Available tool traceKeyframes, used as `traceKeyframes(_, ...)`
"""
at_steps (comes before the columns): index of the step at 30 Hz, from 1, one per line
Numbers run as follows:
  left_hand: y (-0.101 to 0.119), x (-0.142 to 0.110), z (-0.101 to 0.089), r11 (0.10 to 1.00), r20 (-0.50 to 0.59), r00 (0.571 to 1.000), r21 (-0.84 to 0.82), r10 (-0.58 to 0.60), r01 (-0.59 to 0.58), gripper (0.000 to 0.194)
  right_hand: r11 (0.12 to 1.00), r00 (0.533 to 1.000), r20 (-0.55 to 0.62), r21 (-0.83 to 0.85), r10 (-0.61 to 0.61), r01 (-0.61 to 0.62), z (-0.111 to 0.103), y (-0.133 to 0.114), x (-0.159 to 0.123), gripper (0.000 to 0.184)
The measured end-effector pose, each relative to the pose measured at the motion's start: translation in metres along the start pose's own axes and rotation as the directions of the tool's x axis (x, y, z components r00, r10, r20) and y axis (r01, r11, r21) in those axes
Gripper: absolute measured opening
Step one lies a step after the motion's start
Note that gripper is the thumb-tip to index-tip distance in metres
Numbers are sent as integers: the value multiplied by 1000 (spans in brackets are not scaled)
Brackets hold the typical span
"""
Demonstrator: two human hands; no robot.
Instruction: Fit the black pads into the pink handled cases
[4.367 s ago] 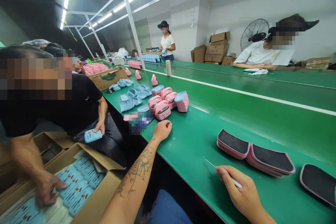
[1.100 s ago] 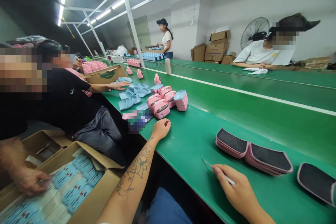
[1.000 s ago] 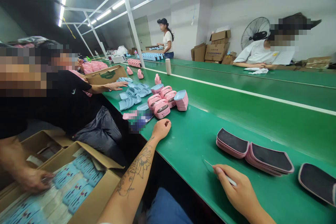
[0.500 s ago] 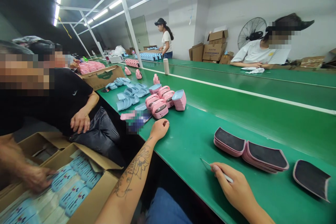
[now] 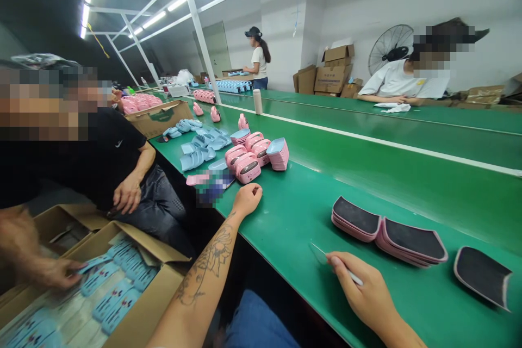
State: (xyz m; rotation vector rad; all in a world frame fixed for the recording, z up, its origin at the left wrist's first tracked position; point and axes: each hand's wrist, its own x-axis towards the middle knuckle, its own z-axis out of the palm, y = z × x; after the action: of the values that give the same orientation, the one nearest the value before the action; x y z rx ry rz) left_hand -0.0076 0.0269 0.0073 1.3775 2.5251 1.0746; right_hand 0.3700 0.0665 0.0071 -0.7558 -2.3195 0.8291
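My right hand [image 5: 362,291] is closed around a slim pick with a pale handle [image 5: 355,278]. Its thin metal tip points left, just over the green table [image 5: 293,212]. My left hand [image 5: 248,199] rests on the table with its fingers curled in, and nothing shows in it. Just beyond that hand stand several pink cases with handles and dark windows [image 5: 247,168], beside a stack of pink-and-blue trays [image 5: 278,155]. Past my right hand lie two stacks of curved, pink-edged black panels [image 5: 416,242]. A single such panel [image 5: 483,277] lies farther right.
To my left, a co-worker's hand [image 5: 61,274] reaches into an open carton [image 5: 163,293] of blue packaged pieces. Light-blue parts [image 5: 204,144] are spread along the table, with a beige bottle [image 5: 258,102] behind. Another person [image 5: 391,84] sits across the table.
My hands and the pick stay nearly in place. At the carton, the co-worker's hand has shifted slightly and a blue piece there now shows lifted at an angle.
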Motion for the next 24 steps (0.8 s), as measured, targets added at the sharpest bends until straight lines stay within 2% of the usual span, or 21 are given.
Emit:
traceKeyframes(4,0,0,0,1000,2,1000,-3,-2,2,23,1000,998,57,-11,12,-11,-1,0,0,36)
traceKeyframes(10,-1,0,0,1000,-2,1000,-11,-2,2,23,1000,999,-23,15,-23,23,1,2,-1,35)
traceKeyframes(15,-1,0,0,1000,-3,1000,-13,-1,1,23,1000,1000,29,-3,-2,3,1,0,-1,35)
traceKeyframes(20,0,-1,-1,1000,-2,1000,-14,3,-3,23,1000,996,-84,26,19,-17,1,-2,-3,35)
traceKeyframes(24,-1,-1,-1,1000,1,1000,-13,8,-8,23,1000,999,33,15,2,-3,4,0,-4,33)
